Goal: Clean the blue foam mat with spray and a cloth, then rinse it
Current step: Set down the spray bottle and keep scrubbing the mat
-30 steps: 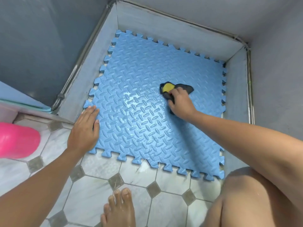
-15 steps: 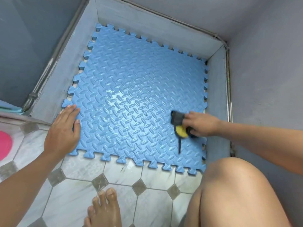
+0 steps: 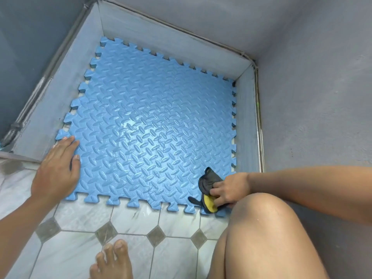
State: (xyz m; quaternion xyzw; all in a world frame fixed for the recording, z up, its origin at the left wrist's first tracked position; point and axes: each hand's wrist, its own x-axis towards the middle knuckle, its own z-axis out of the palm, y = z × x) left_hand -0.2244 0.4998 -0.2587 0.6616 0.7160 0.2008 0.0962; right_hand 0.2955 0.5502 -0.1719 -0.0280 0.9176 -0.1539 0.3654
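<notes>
The blue foam mat (image 3: 153, 125) lies flat in the corner of a grey-walled floor area, its embossed surface wet and shiny in the middle. My right hand (image 3: 229, 190) grips a black and yellow cloth (image 3: 209, 190) and presses it on the mat's near right corner. My left hand (image 3: 57, 168) lies flat, fingers together, on the mat's near left corner. No spray bottle is in view.
Grey walls (image 3: 314, 97) enclose the mat on three sides, with a low grey kerb (image 3: 56, 81) at the left. White marble-look floor tiles (image 3: 128, 222) lie in front. My bare foot (image 3: 112, 262) and right knee (image 3: 267, 234) are close to the mat's front edge.
My right hand has dragged the cloth from the mat's upper middle down to its near right corner. The view has shifted right, and the pink object at the left is gone from view.
</notes>
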